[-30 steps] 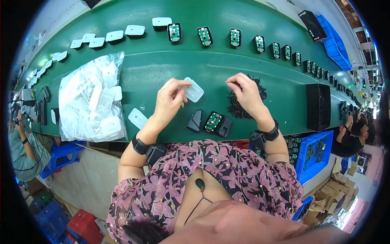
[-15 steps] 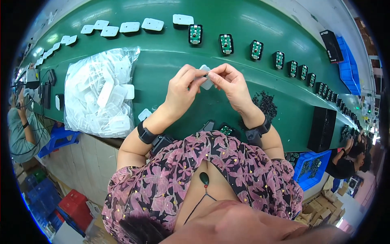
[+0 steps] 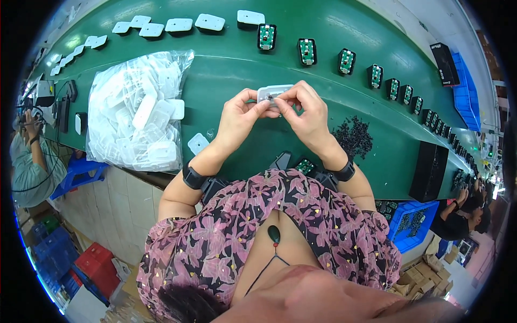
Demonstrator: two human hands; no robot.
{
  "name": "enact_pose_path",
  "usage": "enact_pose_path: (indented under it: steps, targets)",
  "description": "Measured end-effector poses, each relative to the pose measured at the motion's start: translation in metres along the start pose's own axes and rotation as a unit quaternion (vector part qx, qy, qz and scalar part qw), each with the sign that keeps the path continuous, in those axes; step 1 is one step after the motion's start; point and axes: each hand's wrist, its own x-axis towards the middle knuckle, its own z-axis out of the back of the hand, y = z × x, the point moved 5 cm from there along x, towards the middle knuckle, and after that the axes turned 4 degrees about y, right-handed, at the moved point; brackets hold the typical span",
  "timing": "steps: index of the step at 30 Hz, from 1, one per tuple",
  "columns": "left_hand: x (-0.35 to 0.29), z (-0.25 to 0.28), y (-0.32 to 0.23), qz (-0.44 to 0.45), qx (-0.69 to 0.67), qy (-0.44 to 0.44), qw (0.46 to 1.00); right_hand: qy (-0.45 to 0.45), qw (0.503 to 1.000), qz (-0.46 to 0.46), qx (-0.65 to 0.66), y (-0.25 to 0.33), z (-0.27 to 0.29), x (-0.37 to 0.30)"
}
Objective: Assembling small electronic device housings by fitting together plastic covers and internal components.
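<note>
Over the middle of the green table, my left hand [image 3: 240, 116] is closed on the edge of a white plastic cover [image 3: 276, 91]. My right hand [image 3: 307, 114] is closed too, its thumb and fingertips pressed to the cover's inner face. A small black piece [image 3: 271, 98] shows on the cover between the fingertips of both hands. To the right of my right hand lies a pile of small black parts [image 3: 353, 137]. A loose white cover [image 3: 198, 144] rests beside my left forearm.
A clear bag of white covers [image 3: 102, 126] lies at left. Black housings with green circuit boards [image 3: 307, 52] line the far side, with white-covered ones [image 3: 210, 22] farther left. A black box [image 3: 429, 171] stands at right. Other people work at both far ends.
The white cover has turned in my hands, so its broad inner face now shows above my fingers. My hands have shifted slightly; the whole view has moved a little.
</note>
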Motion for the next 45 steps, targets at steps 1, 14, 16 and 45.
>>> enact_pose_path:
  steps: [1, 14, 16, 45]
  targets:
    - [-0.001, -0.001, 0.0, 0.003, 0.003, 0.003, 1.0, -0.001, 1.0, 0.002, 0.0, 0.002, 0.0, 0.0]
    - [-0.015, 0.004, -0.013, -0.109, 0.073, -0.013, 0.991, -0.033, 0.999, -0.023, 0.037, 0.006, 0.001, -0.007]
    - [-0.016, 0.005, -0.011, -0.097, 0.069, -0.001, 0.993, -0.066, 0.997, 0.036, 0.005, 0.012, 0.009, -0.005]
    - [-0.012, 0.019, -0.009, -0.147, 0.665, -0.104, 0.725, 0.045, 0.982, -0.076, -0.167, -0.068, -0.043, 0.123]
